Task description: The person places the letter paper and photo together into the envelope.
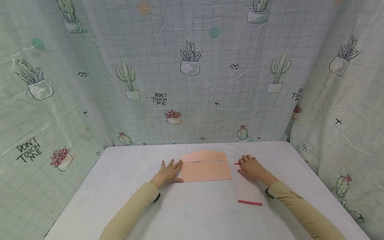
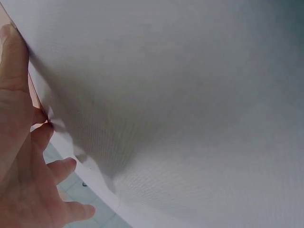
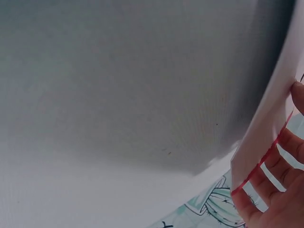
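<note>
A peach-coloured envelope [image 1: 207,171] lies flat with its pointed flap open to the back and a shiny strip along the fold. At its left edge rests my left hand [image 1: 170,171], fingers spread, the thumb by the near corner. The left wrist view shows this hand [image 2: 28,142] along the envelope's edge. Further right, my right hand [image 1: 252,168] grips the far end of a pale sheet of paper [image 1: 247,191] with red bands at both ends. In the right wrist view, the fingers of that hand [image 3: 280,185] meet the paper's red edge, their tips partly hidden.
White cloth covers the table [image 1: 204,216]. A curtain [image 1: 207,86] printed with cacti and grid lines encloses the back and both sides. Dark bands sit at both wrists, below the beige sleeves [image 1: 132,206].
</note>
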